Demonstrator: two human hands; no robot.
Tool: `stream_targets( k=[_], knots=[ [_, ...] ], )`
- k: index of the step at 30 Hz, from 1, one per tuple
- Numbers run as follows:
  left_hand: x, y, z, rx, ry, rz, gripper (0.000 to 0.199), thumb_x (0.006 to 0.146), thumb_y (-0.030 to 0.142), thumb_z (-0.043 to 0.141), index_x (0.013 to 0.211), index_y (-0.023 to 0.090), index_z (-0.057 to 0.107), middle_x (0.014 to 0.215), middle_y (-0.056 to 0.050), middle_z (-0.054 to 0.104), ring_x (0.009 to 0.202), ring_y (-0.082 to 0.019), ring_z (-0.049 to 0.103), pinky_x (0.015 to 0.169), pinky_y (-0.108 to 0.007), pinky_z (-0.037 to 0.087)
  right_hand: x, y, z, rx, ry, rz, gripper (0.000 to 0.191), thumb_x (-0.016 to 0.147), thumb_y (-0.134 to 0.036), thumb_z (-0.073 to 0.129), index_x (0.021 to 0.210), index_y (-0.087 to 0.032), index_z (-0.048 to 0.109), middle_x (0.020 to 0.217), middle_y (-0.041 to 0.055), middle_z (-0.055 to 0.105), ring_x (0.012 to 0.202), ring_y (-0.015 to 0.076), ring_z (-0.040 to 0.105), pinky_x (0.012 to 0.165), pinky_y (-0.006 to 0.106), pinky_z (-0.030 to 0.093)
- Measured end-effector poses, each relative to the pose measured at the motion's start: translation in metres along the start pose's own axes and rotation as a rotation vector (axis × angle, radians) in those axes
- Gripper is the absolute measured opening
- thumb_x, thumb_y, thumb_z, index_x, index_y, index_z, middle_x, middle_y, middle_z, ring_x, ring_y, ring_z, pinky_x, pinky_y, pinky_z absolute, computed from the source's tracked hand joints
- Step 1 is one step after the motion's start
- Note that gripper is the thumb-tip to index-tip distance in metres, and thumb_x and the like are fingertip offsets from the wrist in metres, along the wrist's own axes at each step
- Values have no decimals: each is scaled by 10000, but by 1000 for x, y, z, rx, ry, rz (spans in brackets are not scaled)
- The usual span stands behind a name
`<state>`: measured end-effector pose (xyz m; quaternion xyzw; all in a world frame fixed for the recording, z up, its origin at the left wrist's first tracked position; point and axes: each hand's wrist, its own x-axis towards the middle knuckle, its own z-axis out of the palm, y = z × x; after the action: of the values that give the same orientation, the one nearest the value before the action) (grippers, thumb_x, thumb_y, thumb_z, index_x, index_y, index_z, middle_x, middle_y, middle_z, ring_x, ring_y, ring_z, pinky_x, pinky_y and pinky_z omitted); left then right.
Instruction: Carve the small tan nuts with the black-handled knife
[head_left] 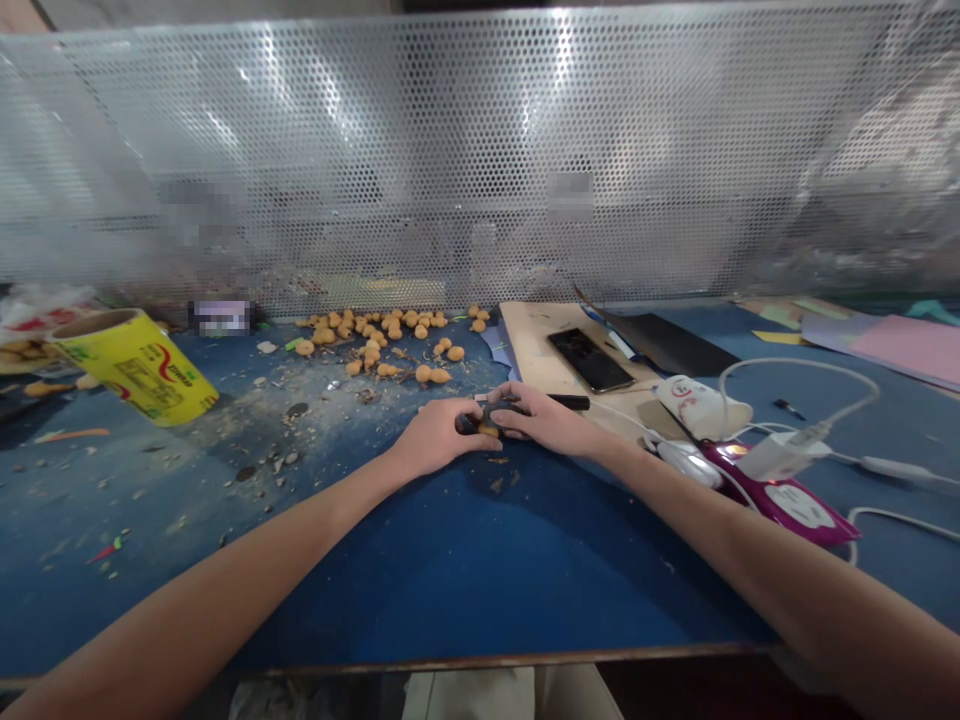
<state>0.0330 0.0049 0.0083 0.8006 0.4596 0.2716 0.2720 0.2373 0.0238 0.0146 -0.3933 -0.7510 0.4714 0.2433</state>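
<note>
Left hand (439,437) and right hand (551,422) curled close over a dark object (466,424) at the blue table (450,560), fingers masking its shape; each one's grip unclear. Black rod (570,402) partly hidden behind right hand; tan gourds (394,325) scattered beyond.

A metal screen (465,150), dull silver and full of small holes, stands upright along the far edge of a blue table (480,560). Bright streaks of light show on the screen. Below the table's near edge, it is dark around something pale (469,695).
</note>
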Motion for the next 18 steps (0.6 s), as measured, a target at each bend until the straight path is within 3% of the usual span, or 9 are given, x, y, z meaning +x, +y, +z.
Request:
stream_targets(
  k=[18],
  knots=[
    [-1,2,-1,6,0,-17,424,696,594,706,732,183,609,639,30,531,576,-119,452,538,-249,297,0,4,-2,-51,0,-38,329,921,-456,509,1095,-177,520,788,-6,565,623,110,489,600,263,411]
  ],
)
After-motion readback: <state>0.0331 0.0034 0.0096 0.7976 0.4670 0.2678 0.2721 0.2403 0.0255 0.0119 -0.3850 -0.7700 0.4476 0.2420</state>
